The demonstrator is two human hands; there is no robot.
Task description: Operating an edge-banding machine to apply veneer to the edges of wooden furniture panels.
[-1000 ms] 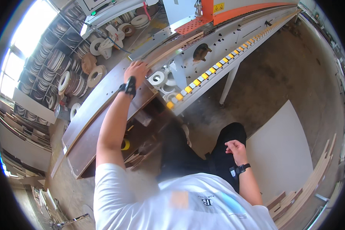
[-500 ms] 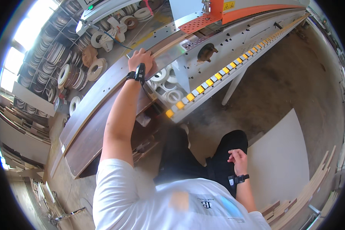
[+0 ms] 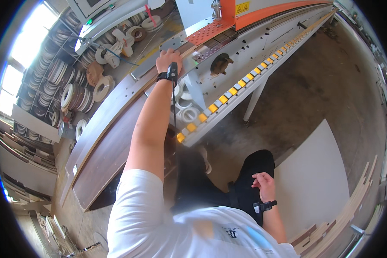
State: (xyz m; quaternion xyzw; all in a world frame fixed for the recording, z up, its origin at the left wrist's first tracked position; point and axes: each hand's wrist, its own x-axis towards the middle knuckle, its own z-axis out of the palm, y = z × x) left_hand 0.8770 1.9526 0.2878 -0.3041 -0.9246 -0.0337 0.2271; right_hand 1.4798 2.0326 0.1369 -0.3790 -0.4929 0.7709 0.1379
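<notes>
At the full reach of my arm, my left hand (image 3: 168, 61) is closed over a narrow wood strip (image 3: 185, 52). The strip lies along the machine bed and runs toward a perforated orange plate (image 3: 208, 32). The fingers curl over the strip's far side, so their tips are hidden. Near the hand, a long grey-brown board (image 3: 112, 103) stretches back to the left, with dark brown panels (image 3: 112, 139) below it. My right hand (image 3: 264, 184) hangs by my right thigh, fingers loosely curled together with nothing visible in them.
A sloping support rail (image 3: 228, 95) with yellow and grey rollers crosses beside my legs. White edge-band rolls (image 3: 188, 114) sit under the machine. Racks of rolls (image 3: 69, 77) stand at the left. A pale panel (image 3: 311, 180) and wood strips (image 3: 352, 204) are at the right.
My left hand has moved a little forward and right along the machine bed, and its arm is straighter. The view has shifted slightly. My right hand stays by my thigh.
</notes>
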